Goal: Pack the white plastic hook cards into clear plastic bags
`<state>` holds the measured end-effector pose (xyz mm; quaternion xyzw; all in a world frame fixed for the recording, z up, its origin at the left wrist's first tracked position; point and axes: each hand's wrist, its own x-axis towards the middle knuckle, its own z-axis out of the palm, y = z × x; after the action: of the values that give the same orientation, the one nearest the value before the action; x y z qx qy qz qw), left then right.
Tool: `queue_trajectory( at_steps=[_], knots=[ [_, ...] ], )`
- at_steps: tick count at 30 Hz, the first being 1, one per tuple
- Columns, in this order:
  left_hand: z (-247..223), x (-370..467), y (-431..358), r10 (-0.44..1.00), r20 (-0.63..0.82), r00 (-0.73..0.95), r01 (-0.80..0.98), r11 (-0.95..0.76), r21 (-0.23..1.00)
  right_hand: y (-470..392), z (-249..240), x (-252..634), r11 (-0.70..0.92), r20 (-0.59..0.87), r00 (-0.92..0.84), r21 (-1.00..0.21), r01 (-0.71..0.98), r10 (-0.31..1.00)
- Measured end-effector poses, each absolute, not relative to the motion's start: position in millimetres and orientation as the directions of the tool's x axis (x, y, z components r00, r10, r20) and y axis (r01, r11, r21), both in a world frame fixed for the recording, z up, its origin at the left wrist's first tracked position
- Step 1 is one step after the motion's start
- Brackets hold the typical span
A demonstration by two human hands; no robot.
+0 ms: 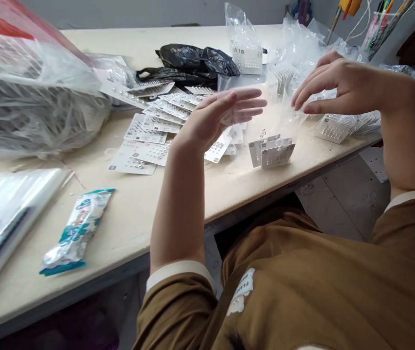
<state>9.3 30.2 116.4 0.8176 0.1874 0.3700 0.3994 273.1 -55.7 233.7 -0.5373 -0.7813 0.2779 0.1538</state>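
While the hands [214, 119] [333, 87] hover apart, upright cards [278, 154] stand below.

We are seemingly occupying a small packing workshop: white, stud-dotted rectangular cards [165, 114] are lying beside our left hand [219, 113], crumpled clear plastic bags [297, 46] beyond our right hand [334, 87].

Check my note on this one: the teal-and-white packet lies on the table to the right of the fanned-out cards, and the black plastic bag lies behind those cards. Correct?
Not quite: the head view shows the teal-and-white packet to the left of the fanned-out cards. The rest holds.
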Motion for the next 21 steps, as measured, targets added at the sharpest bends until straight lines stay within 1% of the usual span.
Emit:
queue_trajectory(
  at_steps=[2,4,5,7,8,12,14,15,18,19,20,21],
  knots=[
    [112.0,8.5,26.9,0.587,0.450,0.673,-0.173,-0.466,0.868,-54.9,238.8,265.5,0.284,-0.127,-0.401,-0.516,0.808,0.907],
    [106.8,8.0,23.5,0.590,0.460,0.664,-0.321,-0.331,0.887,-54.4,242.6,253.9,0.307,-0.212,-0.415,-0.404,0.862,0.885],
    [104.3,7.8,21.5,0.587,0.464,0.663,-0.363,-0.290,0.886,-54.3,244.2,247.2,0.320,-0.253,-0.409,-0.329,0.889,0.876],
    [100.1,7.3,16.5,0.591,0.473,0.654,-0.400,-0.260,0.879,-54.4,247.0,233.8,0.333,-0.302,-0.370,-0.168,0.928,0.879],
    [98.5,7.0,13.6,0.598,0.478,0.643,-0.407,-0.262,0.875,-54.7,248.0,227.8,0.332,-0.302,-0.349,-0.106,0.937,0.887],
    [97.0,5.3,2.1,0.615,0.518,0.594,-0.462,-0.267,0.846,-58.4,248.0,214.2,0.347,-0.246,-0.328,0.034,0.937,0.912],
    [98.7,4.5,-2.5,0.598,0.524,0.607,-0.467,-0.266,0.843,-61.0,246.5,213.2,0.361,-0.253,-0.333,0.072,0.930,0.908],
    [100.0,4.2,-4.6,0.593,0.524,0.612,-0.461,-0.271,0.845,-62.1,245.9,213.5,0.359,-0.272,-0.331,0.059,0.932,0.904],
    [104.0,4.2,-10.5,0.598,0.504,0.623,-0.417,-0.292,0.861,-63.9,246.5,215.2,0.317,-0.378,-0.325,-0.084,0.945,0.867],
    [104.8,4.5,-12.3,0.597,0.505,0.623,-0.410,-0.300,0.861,-64.1,247.3,215.5,0.303,-0.414,-0.318,-0.102,0.947,0.853],
    [105.2,4.9,-14.1,0.596,0.510,0.620,-0.410,-0.309,0.858,-64.3,248.4,215.5,0.302,-0.447,-0.305,-0.081,0.950,0.841],
    [105.1,5.2,-15.8,0.593,0.516,0.618,-0.413,-0.313,0.855,-64.6,249.5,215.0,0.311,-0.474,-0.284,-0.021,0.950,0.834]
  ],
)
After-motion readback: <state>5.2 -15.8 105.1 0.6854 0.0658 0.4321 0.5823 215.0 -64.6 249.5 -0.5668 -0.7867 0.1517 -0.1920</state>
